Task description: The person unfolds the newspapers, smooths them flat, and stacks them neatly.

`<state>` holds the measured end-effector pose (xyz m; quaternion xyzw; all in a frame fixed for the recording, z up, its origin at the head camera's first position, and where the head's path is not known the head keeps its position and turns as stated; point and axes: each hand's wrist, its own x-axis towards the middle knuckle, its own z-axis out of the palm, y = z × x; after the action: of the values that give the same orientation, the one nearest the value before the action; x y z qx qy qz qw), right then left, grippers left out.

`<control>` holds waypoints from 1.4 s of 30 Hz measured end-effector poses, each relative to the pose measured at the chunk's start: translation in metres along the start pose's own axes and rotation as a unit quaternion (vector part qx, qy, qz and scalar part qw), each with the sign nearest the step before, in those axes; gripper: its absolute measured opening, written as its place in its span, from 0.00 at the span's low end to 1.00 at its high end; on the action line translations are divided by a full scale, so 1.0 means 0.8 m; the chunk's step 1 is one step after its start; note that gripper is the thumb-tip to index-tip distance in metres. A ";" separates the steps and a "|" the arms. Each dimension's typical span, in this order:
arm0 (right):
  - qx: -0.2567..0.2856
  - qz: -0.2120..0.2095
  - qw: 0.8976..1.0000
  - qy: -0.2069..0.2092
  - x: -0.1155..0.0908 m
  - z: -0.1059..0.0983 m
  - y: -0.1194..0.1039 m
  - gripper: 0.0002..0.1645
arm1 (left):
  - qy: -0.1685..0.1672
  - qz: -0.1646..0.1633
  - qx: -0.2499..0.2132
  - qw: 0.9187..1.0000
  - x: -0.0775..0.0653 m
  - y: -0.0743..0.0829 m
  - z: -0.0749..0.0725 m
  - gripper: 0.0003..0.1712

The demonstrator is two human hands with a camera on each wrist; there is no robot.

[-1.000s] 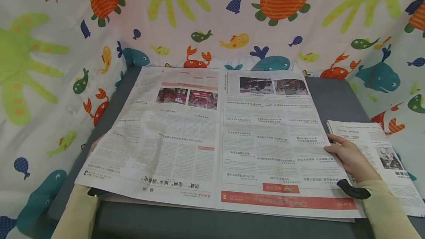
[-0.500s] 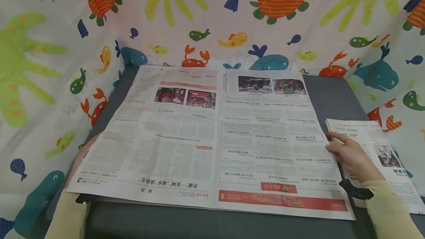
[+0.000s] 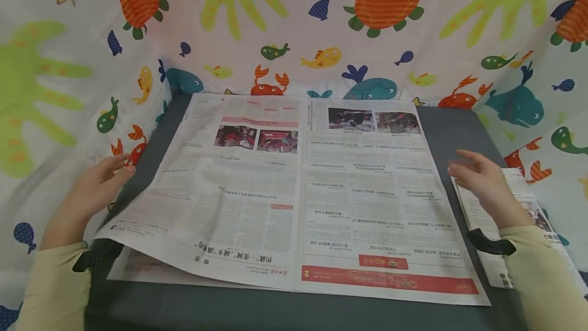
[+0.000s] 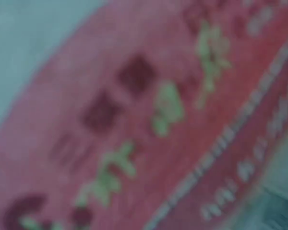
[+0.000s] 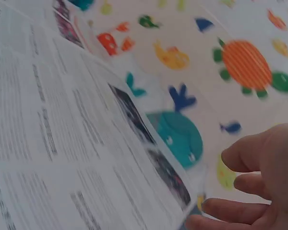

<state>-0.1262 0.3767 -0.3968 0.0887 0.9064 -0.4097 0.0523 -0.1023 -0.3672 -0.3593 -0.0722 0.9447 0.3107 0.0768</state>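
A large open newspaper lies spread across the grey table. Its near left corner curls up, and part of a sheet shows beneath it. My left hand is raised beyond the newspaper's left edge, apart from it and holding nothing. My right hand hovers off the right edge with loosely bent fingers and nothing in them, above a folded newspaper. In the right wrist view, its thumb and fingers stand apart. The left wrist view shows only blurred red print, with no hand.
The grey table shows along the near side and between the two newspapers. A white cloth printed with sea animals hangs behind and at both sides. Each wrist wears a black band.
My left hand has come out from under the newspaper and up, leaving its near left corner curled. My right hand has let go of the right edge and lifted.
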 end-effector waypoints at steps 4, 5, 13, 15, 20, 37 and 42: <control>-0.079 -0.061 0.994 -0.049 0.009 0.036 -0.041 0.42 | -0.055 0.086 0.117 0.988 0.000 0.041 -0.034 0.42; -0.095 -0.068 0.991 -0.067 0.011 0.043 -0.047 0.42 | -0.065 0.097 0.127 0.985 -0.001 0.045 -0.039 0.41; -0.180 -0.070 0.969 -0.155 0.029 0.054 -0.044 0.43 | -0.075 0.083 0.130 0.985 -0.016 0.018 -0.073 0.41; -0.184 -0.059 0.968 -0.159 0.032 0.048 -0.046 0.45 | -0.052 0.076 0.131 0.987 -0.023 0.014 -0.084 0.40; -0.191 -0.054 0.969 -0.145 0.041 0.039 -0.076 0.47 | -0.025 0.062 0.155 0.986 -0.019 0.055 -0.100 0.43; -0.282 -0.247 0.920 -0.114 0.053 0.253 -0.190 0.43 | -0.091 0.209 0.227 0.947 0.092 0.240 0.222 0.42; -0.292 -0.244 0.918 -0.116 0.043 0.297 -0.178 0.39 | -0.092 0.193 0.236 0.948 0.094 0.236 0.284 0.39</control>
<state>-0.1841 0.1097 -0.4544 -0.2022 0.9668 -0.1345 0.0791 -0.1879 -0.0877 -0.4460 0.1611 0.9756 0.0931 0.1168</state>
